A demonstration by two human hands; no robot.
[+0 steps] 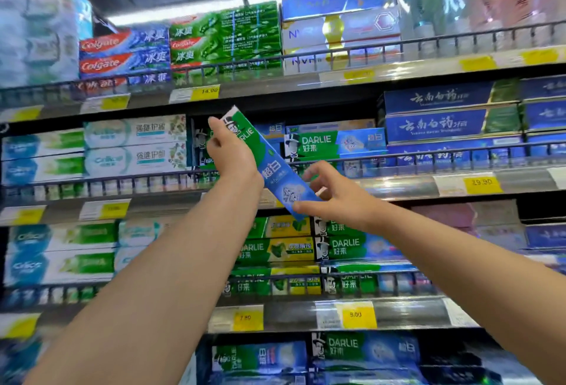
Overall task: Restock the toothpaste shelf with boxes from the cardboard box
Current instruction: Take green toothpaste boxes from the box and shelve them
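A green and blue Darlie toothpaste box (269,167) is held tilted in front of the second shelf from the top, its green end up and to the left. My left hand (232,151) grips its upper green end. My right hand (333,194) pinches its lower blue end between thumb and fingers. Behind the box, matching Darlie boxes (333,144) lie stacked on the shelf, with a dark gap (202,121) above a low stack behind my left hand. The cardboard box is not in view.
A black wire rail (428,154) runs along the shelf front above yellow price tags (482,182). Colgate boxes (122,53) fill the shelf above, white and green boxes (134,145) sit to the left, dark blue boxes (444,121) to the right. More Darlie boxes (346,246) fill the lower shelves.
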